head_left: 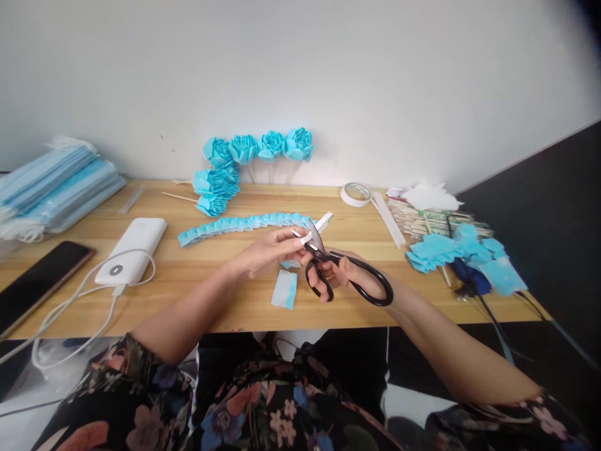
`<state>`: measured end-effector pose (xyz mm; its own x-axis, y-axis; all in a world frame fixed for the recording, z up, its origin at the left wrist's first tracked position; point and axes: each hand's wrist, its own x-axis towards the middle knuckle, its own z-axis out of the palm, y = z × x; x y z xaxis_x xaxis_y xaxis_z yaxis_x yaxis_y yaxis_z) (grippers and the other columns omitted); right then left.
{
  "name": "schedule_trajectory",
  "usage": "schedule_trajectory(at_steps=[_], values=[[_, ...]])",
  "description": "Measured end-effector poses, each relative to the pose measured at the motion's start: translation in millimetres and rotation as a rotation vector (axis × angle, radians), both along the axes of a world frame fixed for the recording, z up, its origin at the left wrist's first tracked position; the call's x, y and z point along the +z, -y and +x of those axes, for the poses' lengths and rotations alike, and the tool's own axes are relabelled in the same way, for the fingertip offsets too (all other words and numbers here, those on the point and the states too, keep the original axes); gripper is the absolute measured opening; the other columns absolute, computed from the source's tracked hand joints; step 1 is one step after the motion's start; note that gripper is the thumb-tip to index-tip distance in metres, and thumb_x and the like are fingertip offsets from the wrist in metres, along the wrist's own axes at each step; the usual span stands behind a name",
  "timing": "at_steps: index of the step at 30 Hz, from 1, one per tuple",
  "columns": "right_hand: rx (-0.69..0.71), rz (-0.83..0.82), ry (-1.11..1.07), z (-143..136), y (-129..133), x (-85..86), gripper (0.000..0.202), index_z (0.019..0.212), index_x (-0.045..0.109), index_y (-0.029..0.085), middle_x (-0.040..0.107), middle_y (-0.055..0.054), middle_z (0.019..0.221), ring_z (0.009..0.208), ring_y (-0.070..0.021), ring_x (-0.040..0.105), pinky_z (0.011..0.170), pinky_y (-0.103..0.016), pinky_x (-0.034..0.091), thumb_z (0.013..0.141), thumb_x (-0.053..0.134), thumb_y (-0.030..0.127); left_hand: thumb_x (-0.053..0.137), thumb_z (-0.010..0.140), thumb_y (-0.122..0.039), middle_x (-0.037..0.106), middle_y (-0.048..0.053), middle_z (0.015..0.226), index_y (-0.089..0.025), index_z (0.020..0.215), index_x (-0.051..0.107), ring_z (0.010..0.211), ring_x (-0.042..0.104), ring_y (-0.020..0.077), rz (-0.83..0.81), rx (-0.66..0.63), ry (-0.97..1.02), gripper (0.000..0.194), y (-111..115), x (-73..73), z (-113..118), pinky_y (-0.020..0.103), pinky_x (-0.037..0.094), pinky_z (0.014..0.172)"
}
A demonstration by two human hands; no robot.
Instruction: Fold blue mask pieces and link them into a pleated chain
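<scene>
My right hand (pixel 340 270) grips black-handled scissors (pixel 316 240), with its fingers through the loops and the blades parted. Pinched in my left hand (pixel 270 247) is a narrow white strip (pixel 325 220), which runs by the scissor blades and sticks out beyond them. Whether the blades touch the strip, I cannot tell. On the table just below my hands lies a small white-and-blue piece of fabric (pixel 283 290). Behind the left hand stretches a long row of pleated blue pieces (pixel 244 223).
Several blue flowers on sticks (pixel 272 145) stand or lie near the wall. Face masks (pixel 61 188), a power bank (pixel 136 247) with cable and a phone (pixel 42 282) are on the left. A tape roll (pixel 355 195), stacked papers (pixel 413 219) and blue cut pieces (pixel 434 250) are rightward.
</scene>
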<state>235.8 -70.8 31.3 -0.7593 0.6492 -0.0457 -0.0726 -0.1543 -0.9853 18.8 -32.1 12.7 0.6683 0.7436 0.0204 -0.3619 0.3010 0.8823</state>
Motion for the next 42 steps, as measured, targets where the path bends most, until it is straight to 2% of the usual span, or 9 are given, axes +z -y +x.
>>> schedule_trajectory(at_steps=[10, 17, 22, 28, 31, 33, 37, 39, 42], values=[[-0.046, -0.032, 0.004, -5, 1, 5.4, 0.054, 0.11, 0.061, 0.018, 0.058, -0.003, 0.082, 0.065, -0.0122, 0.055, 0.055, -0.027, 0.057, 0.089, 0.054, 0.067, 0.079, 0.079, -0.048, 0.061, 0.001, 0.075, -0.014, 0.1, 0.063, 0.074, 0.059, 0.0126, 0.077, -0.028, -0.059, 0.043, 0, -1.3, -2, 0.028, 0.046, 0.077], [-0.105, -0.027, -0.008, -1, 5, 4.7, 0.048, 0.109, 0.06, 0.018, 0.054, 0.002, 0.066, 0.043, -0.008, 0.047, 0.04, -0.021, 0.041, 0.094, 0.049, 0.062, 0.072, 0.087, -0.044, 0.066, 0.004, 0.086, -0.014, 0.098, 0.066, 0.081, 0.061, 0.0121, 0.159, -0.042, -0.08, 0.032, -2, -2.2, -4, 0.028, 0.048, 0.081], [-0.125, -0.08, -0.049, -2, 9, 6.8, 0.043, 0.096, 0.061, 0.018, 0.049, 0.005, 0.058, 0.039, -0.0067, 0.04, 0.036, -0.019, 0.036, 0.095, 0.049, 0.059, 0.074, 0.084, -0.044, 0.07, 0.006, 0.084, -0.012, 0.091, 0.07, 0.076, 0.064, 0.0121, 0.172, 0.01, -0.116, 0.033, -1, 1.6, -3, 0.026, 0.05, 0.076], [-0.181, -0.111, -0.112, -5, 7, 12.5, 0.044, 0.097, 0.064, 0.016, 0.046, 0.007, 0.055, 0.035, -0.0043, 0.032, 0.033, -0.018, 0.036, 0.092, 0.056, 0.059, 0.079, 0.08, -0.041, 0.07, 0.004, 0.075, -0.011, 0.082, 0.072, 0.069, 0.065, 0.0117, 0.181, 0.087, -0.147, 0.031, -5, -1.3, -3, 0.024, 0.05, 0.068], [-0.186, -0.038, -0.037, -5, 9, 12.8, 0.046, 0.107, 0.065, 0.014, 0.044, 0.009, 0.055, 0.035, -0.0032, 0.028, 0.04, -0.021, 0.046, 0.093, 0.055, 0.058, 0.079, 0.078, -0.043, 0.068, 0.002, 0.069, -0.011, 0.082, 0.071, 0.062, 0.063, 0.0108, 0.177, 0.179, -0.188, 0.033, -7, -2.3, -4, 0.023, 0.049, 0.063], [-0.12, 0.008, 0.09, -6, 15, 12.1, 0.049, 0.111, 0.065, 0.015, 0.047, 0.008, 0.058, 0.041, -0.0039, 0.037, 0.052, -0.024, 0.052, 0.088, 0.062, 0.058, 0.079, 0.078, -0.044, 0.066, 0.001, 0.066, -0.011, 0.08, 0.069, 0.058, 0.06, 0.0099, 0.177, 0.227, -0.209, 0.034, -7, -2.1, -3, 0.023, 0.049, 0.059], [0.04, 0.07, 0.219, -10, 26, 11.7, 0.067, 0.111, 0.065, 0.016, 0.054, 0.002, 0.076, 0.066, -0.0097, 0.049, 0.066, -0.025, 0.047, 0.072, 0.072, 0.071, 0.077, 0.078, -0.044, 0.065, 0.0, 0.068, -0.012, 0.075, 0.066, 0.056, 0.06, 0.009, 0.168, 0.283, -0.191, 0.034, -9, -1.7, -1, 0.022, 0.048, 0.057], [0.058, 0.123, 0.163, -8, 28, 12.2, 0.074, 0.113, 0.062, 0.016, 0.053, -0.001, 0.083, 0.071, -0.0113, 0.048, 0.068, -0.027, 0.045, 0.074, 0.062, 0.079, 0.077, 0.079, -0.043, 0.066, 0.001, 0.072, -0.012, 0.075, 0.065, 0.059, 0.061, 0.0098, 0.155, 0.298, -0.155, 0.033, -9, -1.9, -1, 0.022, 0.049, 0.058], [0.031, 0.13, 0.108, 2, 27, 12.3, 0.07, 0.116, 0.059, 0.014, 0.053, -0.003, 0.085, 0.069, -0.0115, 0.049, 0.07, -0.03, 0.047, 0.085, 0.05, 0.076, 0.074, 0.081, -0.041, 0.066, 0.003, 0.073, -0.012, 0.074, 0.064, 0.062, 0.063, 0.0108, 0.138, 0.281, -0.128, 0.032, -8, -1.9, -2, 0.024, 0.05, 0.062]])
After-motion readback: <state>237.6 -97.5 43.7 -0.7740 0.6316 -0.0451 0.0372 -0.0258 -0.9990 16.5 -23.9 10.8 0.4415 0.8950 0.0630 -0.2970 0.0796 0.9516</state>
